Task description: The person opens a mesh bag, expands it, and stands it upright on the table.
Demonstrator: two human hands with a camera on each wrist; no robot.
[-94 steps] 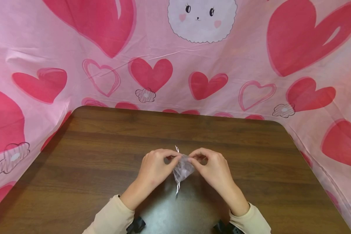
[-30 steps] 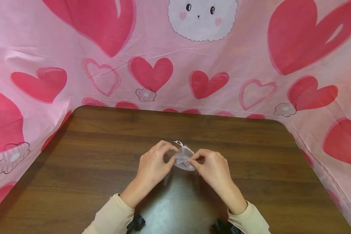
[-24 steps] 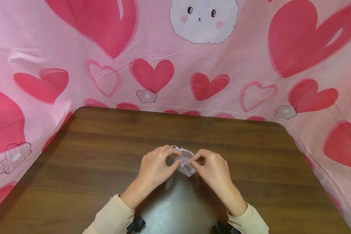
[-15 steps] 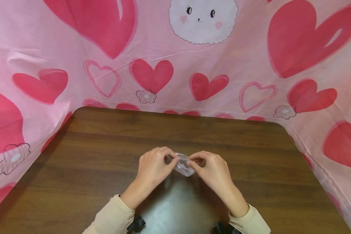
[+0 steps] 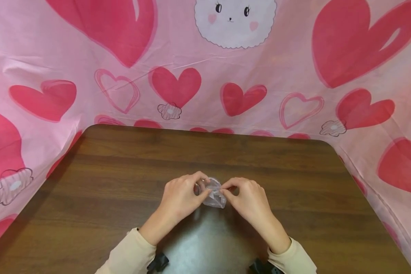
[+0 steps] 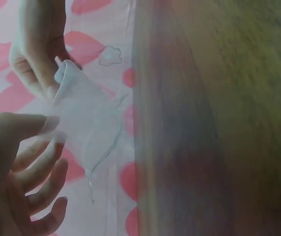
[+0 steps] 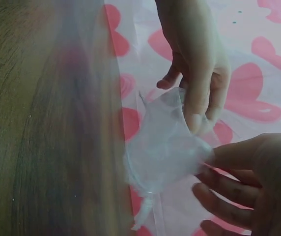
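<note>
A small sheer white drawstring pouch (image 5: 215,198) is held up between both hands above the table. My left hand (image 5: 182,195) has its thumb and a finger at the pouch's left edge, the index finger raised a little away from the thumb. On the other side, my right hand (image 5: 250,197) pinches the pouch between thumb and index finger. White cord ends (image 7: 143,214) hang from the pouch in the right wrist view. In the left wrist view the sheer pouch (image 6: 89,118) spreads out past the left fingertips, somewhat blurred. Whether anything lies inside it cannot be made out.
A dark brown wooden table (image 5: 140,160) with rounded corners lies beneath the hands. Pink cloth (image 5: 246,64) printed with hearts hangs behind it and along both sides. Black wrist devices (image 5: 158,262) sit under the beige sleeves (image 5: 133,251).
The pouch has been turned between the fingers, and its cord, earlier seen above and below it, no longer shows in the head view. The left index finger has lifted from the thumb since half a second ago.
</note>
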